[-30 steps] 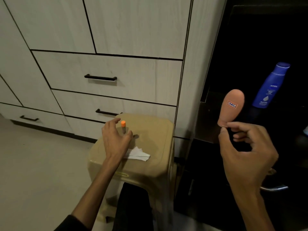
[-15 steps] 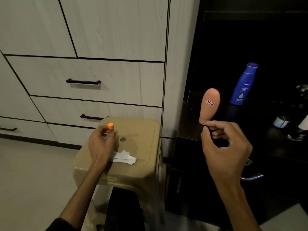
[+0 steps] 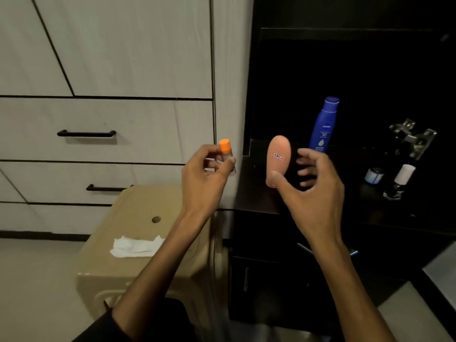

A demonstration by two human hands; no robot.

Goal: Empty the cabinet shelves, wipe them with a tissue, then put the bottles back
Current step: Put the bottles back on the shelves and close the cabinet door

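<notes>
Dark cabinet shelf (image 3: 256, 193) just beyond both hands: right hand (image 3: 311, 191) grips peach tube (image 3: 278, 160) upright, nearer the opening; left hand (image 3: 204, 178) pinches orange-capped vial (image 3: 225, 154) upright; blue lotion bottle (image 3: 324, 124) stands behind; tissue (image 3: 135, 246) lies on stool (image 3: 138, 213) below.

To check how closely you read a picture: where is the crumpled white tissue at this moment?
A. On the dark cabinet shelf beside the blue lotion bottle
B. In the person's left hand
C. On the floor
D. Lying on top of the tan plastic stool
D: the white tissue lies on the tan plastic stool, while the left hand holds only a small orange-capped bottle.
</notes>
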